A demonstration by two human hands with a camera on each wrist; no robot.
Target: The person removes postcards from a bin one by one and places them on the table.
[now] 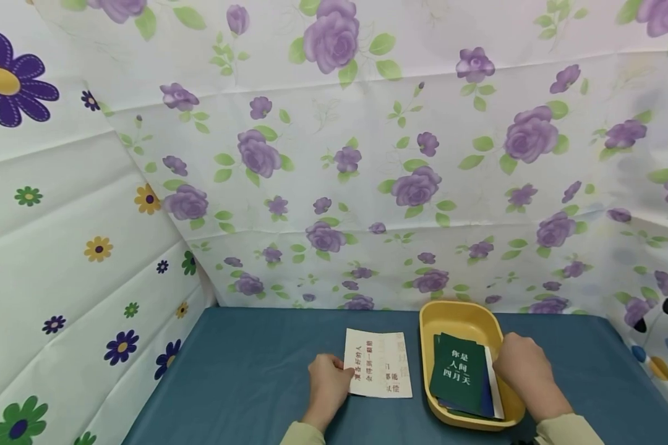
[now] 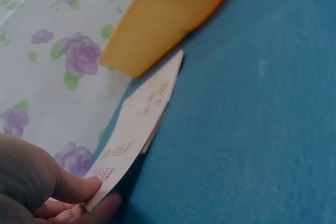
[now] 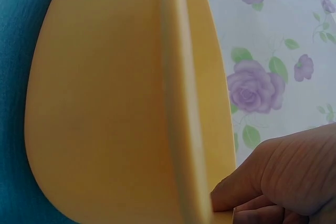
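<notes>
My left hand (image 1: 328,383) pinches the left edge of a white card (image 1: 381,358) printed with characters. In the left wrist view the thumb lies on top of this card (image 2: 142,124), with fingers beneath it and another card edge showing behind. My right hand (image 1: 529,374) reaches over the right side of a yellow plastic basin (image 1: 425,337). Its fingertips pinch the edge of a white card (image 1: 494,389) beside a dark green card (image 1: 461,374) in the basin. Much of that grip is hidden behind the rim (image 3: 181,98) in the right wrist view.
A blue cloth (image 1: 245,371) covers the table. Several cards lie overlapping in the basin, with a blue card (image 1: 487,398) partly under the green one. Flower-patterned sheets (image 1: 323,154) hang behind the table and at both sides.
</notes>
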